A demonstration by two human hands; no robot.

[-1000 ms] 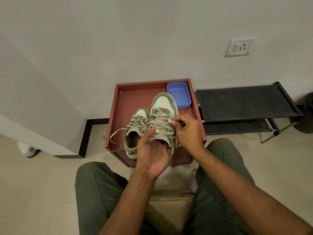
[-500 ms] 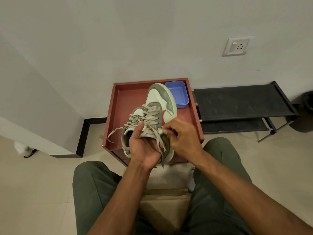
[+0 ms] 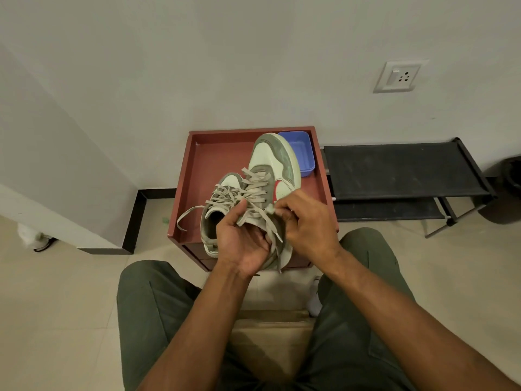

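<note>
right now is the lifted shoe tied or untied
Untied: lace ends of the lifted shoe hang loose beside the left hand; the right hand pinches one.

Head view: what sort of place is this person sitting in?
Likely a home entryway: a black shoe rack stands on a tiled floor, with a wall socket above it.

A red-brown stand [image 3: 225,162] with a raised rim stands on the tiled floor [image 3: 56,292] against the wall. A blue tub [image 3: 303,156] sits in its far right corner. A grey-and-white sneaker [image 3: 225,183] lies near the near left corner, toe toward the far edge, with a loose lace [image 3: 187,215] trailing toward the left edge.
</note>
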